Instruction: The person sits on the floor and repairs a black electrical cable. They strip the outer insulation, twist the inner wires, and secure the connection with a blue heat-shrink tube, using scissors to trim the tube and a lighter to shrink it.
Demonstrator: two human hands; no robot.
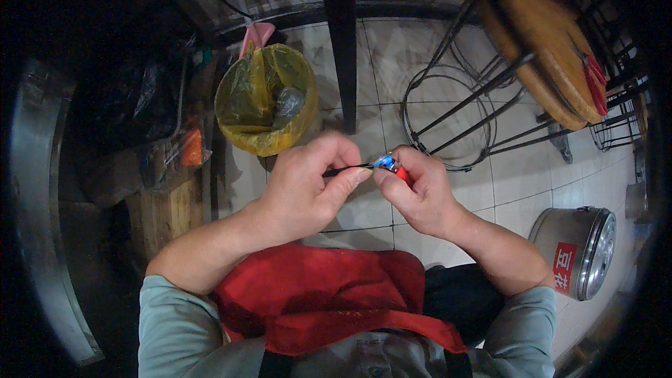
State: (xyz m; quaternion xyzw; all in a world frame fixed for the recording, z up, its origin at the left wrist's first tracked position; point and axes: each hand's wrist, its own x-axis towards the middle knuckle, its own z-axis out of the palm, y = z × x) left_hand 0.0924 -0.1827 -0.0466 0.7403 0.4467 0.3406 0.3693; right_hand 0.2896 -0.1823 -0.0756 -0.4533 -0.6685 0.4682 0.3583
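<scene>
As hands (304, 185) (428, 196) hover above pale tiles (514, 178), a yellow-lined bin (259, 141) stands.

The scene is dim: the tiled floor (392, 122) mid-frame is palest, the left side sinks into shadow, and the corners go black. Highlights glint on the metal canister (600, 255) at lower right. Detail around the red lighter (403, 174) is too small to read. Fisheye distortion bends straight edges near the rim.

Decent gap between black post (341, 56) and stool (533, 24) toward far edge of floor (385, 52), bin (267, 142) blocks past left hand (302, 185) tho.
</scene>
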